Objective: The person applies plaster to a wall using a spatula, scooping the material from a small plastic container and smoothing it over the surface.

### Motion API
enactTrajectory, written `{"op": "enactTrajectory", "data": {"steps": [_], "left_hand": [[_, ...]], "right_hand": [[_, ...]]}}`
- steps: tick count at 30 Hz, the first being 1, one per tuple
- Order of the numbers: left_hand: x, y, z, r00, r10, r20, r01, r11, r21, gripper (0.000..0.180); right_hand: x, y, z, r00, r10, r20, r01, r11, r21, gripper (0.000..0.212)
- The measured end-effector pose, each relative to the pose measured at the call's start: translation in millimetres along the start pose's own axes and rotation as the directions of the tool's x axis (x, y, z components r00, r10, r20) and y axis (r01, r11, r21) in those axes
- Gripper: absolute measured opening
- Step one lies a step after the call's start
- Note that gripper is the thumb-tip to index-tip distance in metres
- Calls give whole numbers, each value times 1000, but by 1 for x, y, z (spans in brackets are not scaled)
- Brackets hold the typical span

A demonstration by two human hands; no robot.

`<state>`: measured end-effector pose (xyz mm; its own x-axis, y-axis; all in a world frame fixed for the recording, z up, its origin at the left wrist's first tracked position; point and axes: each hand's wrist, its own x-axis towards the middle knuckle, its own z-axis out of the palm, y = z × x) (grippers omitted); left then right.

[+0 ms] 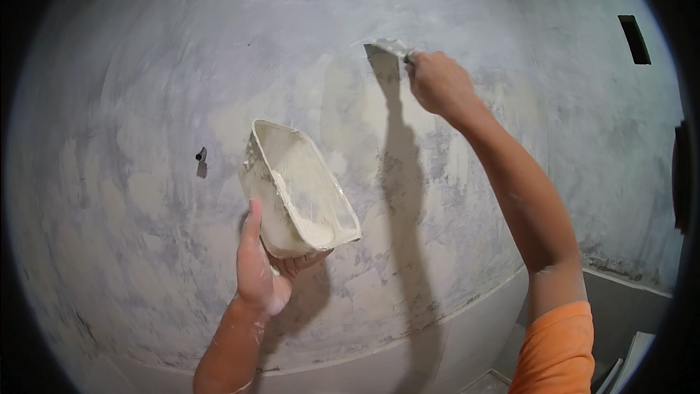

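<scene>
My left hand grips a white plastic tub from below, thumb up its side and fingers under its base. The tub is tilted with its mouth facing me, and off-white wall putty coats its inside and rim. Up and to the right, my right hand is closed round the handle of a putty knife. The knife's blade lies at the grey, patchily plastered wall, pointing left. Its handle is mostly hidden in my fist.
A small dark pipe stub sticks out of the wall at the left. The right-hand wall has a dark rectangular opening. Below the plaster runs a band of smooth grey panels. White boards stand at the lower right.
</scene>
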<state>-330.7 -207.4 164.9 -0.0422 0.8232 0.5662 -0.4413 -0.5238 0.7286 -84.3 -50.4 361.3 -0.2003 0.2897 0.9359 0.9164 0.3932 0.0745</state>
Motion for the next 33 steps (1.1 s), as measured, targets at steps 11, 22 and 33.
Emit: {"op": "enactTrajectory", "data": {"steps": [11, 22, 33], "left_hand": [[-8, 24, -2, 996, 54, -76, -55, 998, -11, 76], [-15, 31, -10, 997, 70, -14, -70, 997, 31, 74], [-16, 28, -7, 997, 75, 34, -77, 996, 53, 74]], "right_hand": [[-26, 1, -66, 931, -65, 360, 102, 991, -85, 7], [-58, -34, -4, 938, -96, 334, 123, 991, -59, 22], [-25, -23, -17, 963, 50, 263, -15, 991, -135, 19]]}}
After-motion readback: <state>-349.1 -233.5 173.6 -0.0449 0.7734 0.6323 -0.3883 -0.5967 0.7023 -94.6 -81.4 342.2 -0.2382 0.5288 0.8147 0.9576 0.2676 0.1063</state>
